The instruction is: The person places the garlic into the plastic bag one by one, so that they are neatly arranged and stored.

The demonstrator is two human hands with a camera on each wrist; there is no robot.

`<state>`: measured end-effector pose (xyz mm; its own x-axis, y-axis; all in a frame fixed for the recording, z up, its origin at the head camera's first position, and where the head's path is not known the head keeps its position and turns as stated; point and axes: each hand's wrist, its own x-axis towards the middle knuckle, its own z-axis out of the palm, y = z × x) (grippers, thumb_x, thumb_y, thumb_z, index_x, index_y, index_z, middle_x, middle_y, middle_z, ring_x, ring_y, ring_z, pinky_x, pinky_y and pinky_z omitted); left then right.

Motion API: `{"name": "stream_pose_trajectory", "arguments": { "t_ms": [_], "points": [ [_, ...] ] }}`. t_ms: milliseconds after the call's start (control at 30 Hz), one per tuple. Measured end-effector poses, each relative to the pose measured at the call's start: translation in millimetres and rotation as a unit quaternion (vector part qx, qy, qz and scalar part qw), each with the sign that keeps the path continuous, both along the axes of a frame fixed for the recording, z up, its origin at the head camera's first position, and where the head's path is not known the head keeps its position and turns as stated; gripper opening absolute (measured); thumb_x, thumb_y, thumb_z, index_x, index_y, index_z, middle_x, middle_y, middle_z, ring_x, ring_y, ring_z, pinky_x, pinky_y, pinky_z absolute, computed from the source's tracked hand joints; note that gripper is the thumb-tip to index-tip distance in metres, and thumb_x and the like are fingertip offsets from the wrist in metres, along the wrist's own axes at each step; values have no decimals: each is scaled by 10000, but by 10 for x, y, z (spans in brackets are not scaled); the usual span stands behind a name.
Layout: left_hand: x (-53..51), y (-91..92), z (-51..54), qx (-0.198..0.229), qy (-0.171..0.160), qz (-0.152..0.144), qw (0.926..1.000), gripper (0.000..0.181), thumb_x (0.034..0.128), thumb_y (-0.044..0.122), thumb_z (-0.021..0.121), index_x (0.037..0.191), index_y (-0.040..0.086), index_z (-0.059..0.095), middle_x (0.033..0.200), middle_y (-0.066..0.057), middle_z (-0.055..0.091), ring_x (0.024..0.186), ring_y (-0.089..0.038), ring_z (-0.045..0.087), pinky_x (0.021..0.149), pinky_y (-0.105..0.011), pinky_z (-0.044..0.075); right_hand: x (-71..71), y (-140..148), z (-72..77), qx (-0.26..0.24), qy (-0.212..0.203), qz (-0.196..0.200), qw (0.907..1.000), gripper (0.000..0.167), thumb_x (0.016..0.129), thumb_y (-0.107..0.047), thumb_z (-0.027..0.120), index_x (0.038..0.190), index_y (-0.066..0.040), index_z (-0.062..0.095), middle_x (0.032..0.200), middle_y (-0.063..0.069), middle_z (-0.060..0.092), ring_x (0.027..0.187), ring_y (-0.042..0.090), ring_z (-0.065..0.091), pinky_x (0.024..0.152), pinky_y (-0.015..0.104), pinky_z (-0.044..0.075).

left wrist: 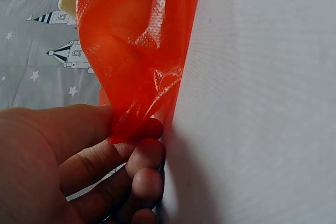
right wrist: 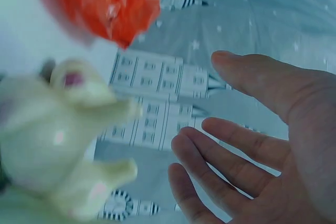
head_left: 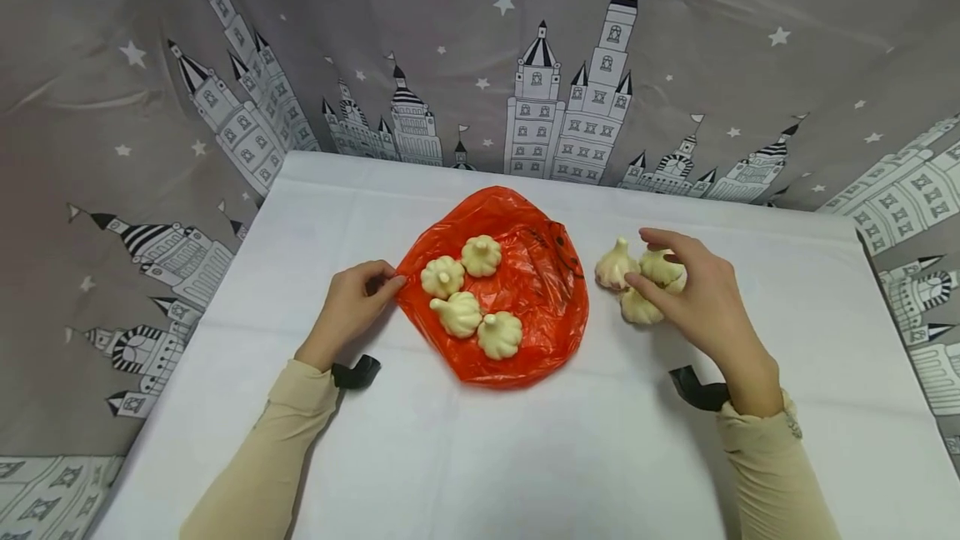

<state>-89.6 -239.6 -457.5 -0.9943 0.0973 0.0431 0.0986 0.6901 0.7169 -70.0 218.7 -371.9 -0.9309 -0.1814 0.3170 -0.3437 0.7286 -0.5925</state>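
Note:
A red plastic bag (head_left: 536, 290) lies spread on the white table with several garlic bulbs (head_left: 500, 335) on it. My left hand (head_left: 356, 300) pinches the bag's left edge; in the left wrist view the fingers of that hand (left wrist: 89, 166) grip a gathered corner of the bag (left wrist: 136, 40). To the right of the bag, several more bulbs (head_left: 617, 264) stand close together. Over them hovers my right hand (head_left: 705, 298), thumb and fingers apart. In the right wrist view that hand (right wrist: 252, 150) holds nothing, beside the pale bulbs (right wrist: 42, 135).
White cloth covers the table (head_left: 525, 457). Behind it and at both sides hangs a grey curtain (head_left: 450, 15) printed with castles and stars. A black strap end (head_left: 357, 373) sticks out at the left wrist, another (head_left: 699, 390) at the right.

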Motion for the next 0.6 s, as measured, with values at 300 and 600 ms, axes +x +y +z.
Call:
{"name": "stream_pose_trajectory", "arguments": {
  "t_ms": [300, 600],
  "points": [
    [-8, 23, -25, -43, -48, -8, 10000, 137, 1012, 199, 722, 998, 63, 736, 871, -95, 669, 803, -244, 547, 725, -322, 442, 147, 419, -24, 260, 121, -375, 9989, 593, 858, -153, 878, 1401, -87, 648, 1305, 169, 708, 1097, 417, 704, 928, 547, 496],
    [-13, 20, -14, -71, -42, -11, 10000, 142, 1014, 204, 717, 1009, 64, 742, 876, -95, 674, 800, -247, 546, 726, -335, 443, 234, 722, -112, 547, -126, -592, 9967, 613, 848, -141, 876, 1406, -70, 633, 1264, 229, 700, 1082, 474, 688, 908, 566, 469]
  ]
}}
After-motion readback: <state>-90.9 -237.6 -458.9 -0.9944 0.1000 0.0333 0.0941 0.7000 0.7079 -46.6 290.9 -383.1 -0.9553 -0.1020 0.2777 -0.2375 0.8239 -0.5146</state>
